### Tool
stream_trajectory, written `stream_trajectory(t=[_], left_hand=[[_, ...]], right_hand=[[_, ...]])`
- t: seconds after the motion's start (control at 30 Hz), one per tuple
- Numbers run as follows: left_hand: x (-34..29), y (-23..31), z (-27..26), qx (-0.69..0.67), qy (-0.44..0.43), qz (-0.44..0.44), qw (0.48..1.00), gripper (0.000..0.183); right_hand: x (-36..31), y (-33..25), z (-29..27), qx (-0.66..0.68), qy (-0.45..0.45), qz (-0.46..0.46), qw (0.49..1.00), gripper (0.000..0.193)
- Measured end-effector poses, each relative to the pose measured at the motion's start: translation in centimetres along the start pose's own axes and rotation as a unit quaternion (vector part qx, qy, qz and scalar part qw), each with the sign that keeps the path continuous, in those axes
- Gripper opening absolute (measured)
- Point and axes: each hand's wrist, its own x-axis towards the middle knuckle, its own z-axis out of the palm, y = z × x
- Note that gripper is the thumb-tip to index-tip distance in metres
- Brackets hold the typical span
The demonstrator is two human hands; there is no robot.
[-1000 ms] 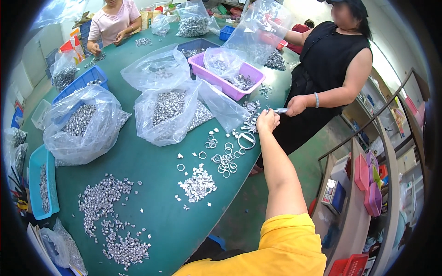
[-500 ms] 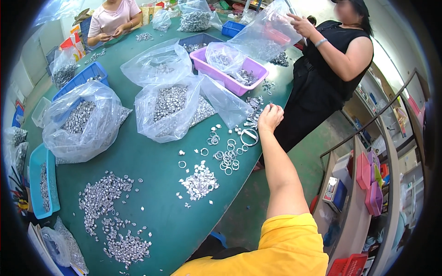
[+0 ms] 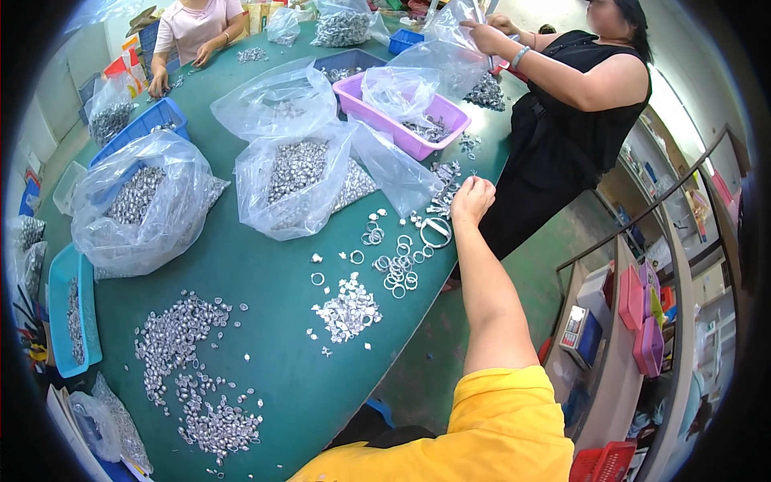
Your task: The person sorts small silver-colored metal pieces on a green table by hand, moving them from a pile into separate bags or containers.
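My right arm reaches across the green table's edge from the lower right. At its end my right hand [image 3: 474, 199] is closed, with a small silvery metal piece [image 3: 474, 173] just showing at the fingertips; its exact shape is too small to tell. Beside the fingers lies a loose pile of silvery metal pieces [image 3: 443, 191]. A large round metal band [image 3: 435, 233] rests just below the wrist. Several small metal rings [image 3: 399, 273] are spread along the edge, next to a heap of pale metal bits [image 3: 347, 313]. My left hand is out of view.
Open plastic bags of metal pieces [image 3: 295, 173] stand mid-table, near a pink bin [image 3: 414, 143]. Dark oval pieces [image 3: 181, 329] lie at the lower left by a turquoise bin [image 3: 84, 353]. A person in black [image 3: 562, 120] handles a clear bag close by; another person sits far left.
My right hand stays near the pile, with its fingertips shifting slightly upward. The person in black brings both hands to the bag. The person in pink reaches one hand down to the table.
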Motion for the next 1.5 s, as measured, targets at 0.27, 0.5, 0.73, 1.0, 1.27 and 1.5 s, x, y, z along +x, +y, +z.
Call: stream_trajectory(t=[0.27, 0.5, 0.73, 1.0, 1.27, 1.5], left_hand=[[0.39, -0.08, -0.29, -0.002, 0.000, 0.000, 1.000, 0.013], [0.66, -0.20, -0.27, -0.005, -0.006, 0.000, 1.000, 0.012], [0.66, -0.34, -0.33, -0.006, -0.006, 0.001, 1.000, 0.012], [0.71, -0.45, -0.28, -0.006, -0.008, -0.001, 1.000, 0.012], [0.87, -0.61, -0.29, -0.007, -0.013, 0.001, 1.000, 0.011], [0.92, -0.54, -0.16, -0.005, -0.015, 0.000, 1.000, 0.011]], right_hand=[[0.06, 0.35, 0.01, -0.002, -0.006, -0.003, 1.000, 0.024], [0.09, 0.33, -0.02, -0.011, -0.023, -0.002, 1.000, 0.029], [0.01, -0.08, -0.25, -0.012, -0.025, 0.008, 1.000, 0.029], [0.08, 0.49, 0.34, -0.007, 0.014, -0.019, 1.000, 0.022], [0.11, 0.53, 0.32, 0.000, 0.015, -0.027, 1.000, 0.023], [0.10, 0.52, 0.10, -0.014, -0.019, -0.006, 1.000, 0.028]])
